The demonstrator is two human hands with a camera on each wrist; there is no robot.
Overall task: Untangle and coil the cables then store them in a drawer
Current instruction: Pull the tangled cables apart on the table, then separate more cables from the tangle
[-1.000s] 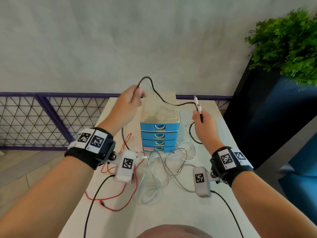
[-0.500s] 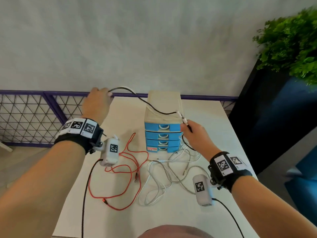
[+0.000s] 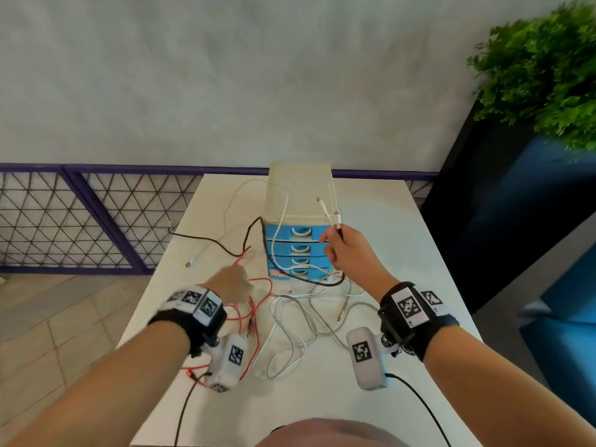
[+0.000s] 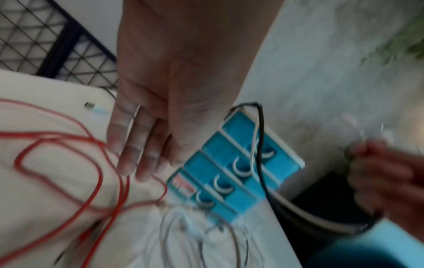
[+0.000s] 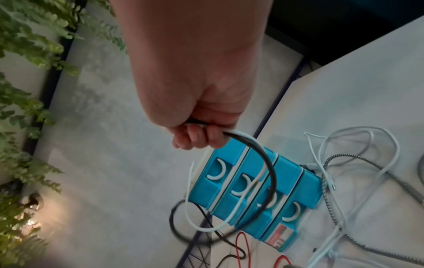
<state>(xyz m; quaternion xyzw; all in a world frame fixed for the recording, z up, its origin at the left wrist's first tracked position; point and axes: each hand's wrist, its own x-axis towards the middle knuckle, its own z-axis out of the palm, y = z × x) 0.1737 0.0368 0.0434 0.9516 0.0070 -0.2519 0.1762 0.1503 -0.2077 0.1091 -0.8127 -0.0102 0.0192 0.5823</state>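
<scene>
My right hand (image 3: 342, 250) is raised in front of the blue drawer unit (image 3: 280, 233) and grips the ends of a black cable (image 3: 200, 237) and a white cable (image 3: 285, 201) together; their plugs stick up above the fist. In the right wrist view my right hand (image 5: 201, 134) has its fingers curled round both cables. The black cable (image 5: 273, 174) loops down across the drawer fronts (image 5: 293, 181) and trails off to the table's left. My left hand (image 3: 232, 282) (image 4: 137, 163) holds nothing, fingers straight, just above the red cable (image 3: 261, 280) (image 4: 98, 181) on the table.
Loose white cables (image 3: 283, 350) and a braided grey cable (image 3: 322, 330) lie tangled on the white table (image 3: 387, 221) in front of the unit. A purple mesh railing (image 3: 80, 221) runs behind and to the left. A dark planter (image 3: 516, 221) with a green plant (image 3: 548, 75) stands to the right.
My left hand let go of the black cable and came down from the far left towards the red cable. The released cable now lies on the table. My right hand kept its grip.
</scene>
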